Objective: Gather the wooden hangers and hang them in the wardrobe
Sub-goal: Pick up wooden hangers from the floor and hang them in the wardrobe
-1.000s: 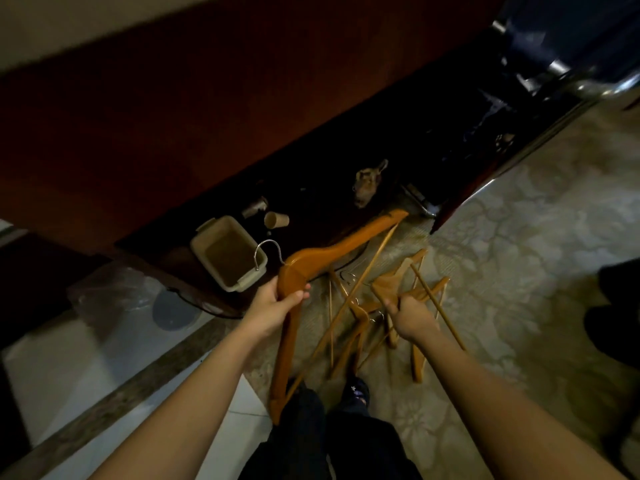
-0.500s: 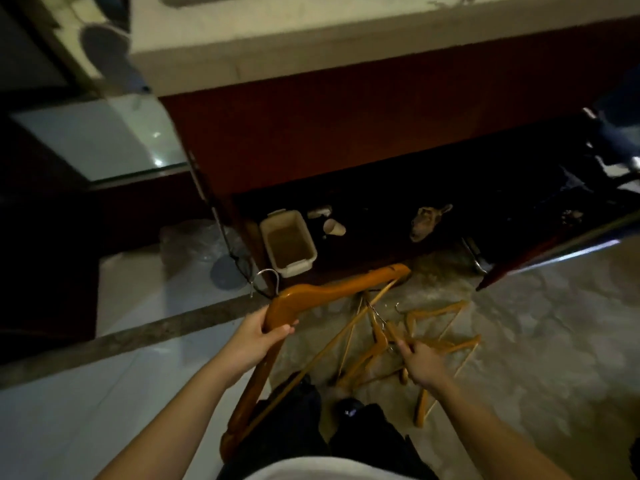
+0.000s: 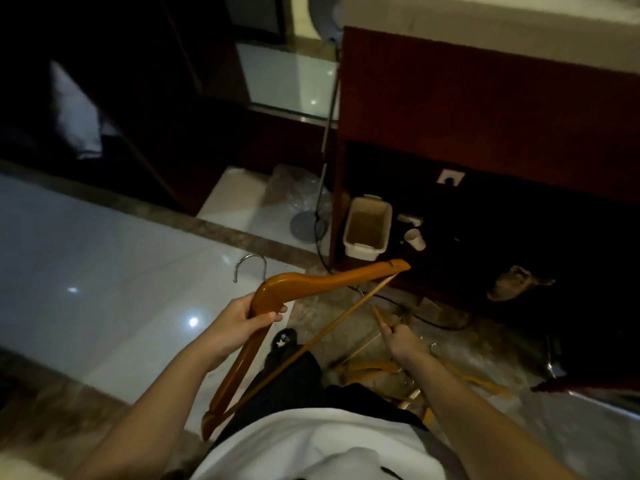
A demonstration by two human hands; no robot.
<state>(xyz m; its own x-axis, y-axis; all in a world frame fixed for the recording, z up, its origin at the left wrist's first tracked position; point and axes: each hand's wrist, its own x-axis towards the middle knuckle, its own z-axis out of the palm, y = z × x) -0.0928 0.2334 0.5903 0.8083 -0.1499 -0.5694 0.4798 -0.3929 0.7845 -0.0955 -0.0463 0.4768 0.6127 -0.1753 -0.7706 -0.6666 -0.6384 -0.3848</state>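
My left hand grips a large orange wooden hanger at its neck, just below the metal hook. The hanger is raised in front of me, one arm pointing right, the other down toward my legs. My right hand is closed around a thin wooden part of a bunch of smaller wooden hangers that dangle below it, partly hidden by my arm and body. The wardrobe cannot be made out in this dim view.
A dark red wooden desk stands ahead on the right. Under it sit a cream plastic tub, a paper cup and a cable. A fan base stands left of the desk. Glossy white floor tiles lie to the left.
The view has swung left and up as I straightened. Both hands rose, the left still holding the big hanger, the right lifting the bunch of smaller hangers off the floor.
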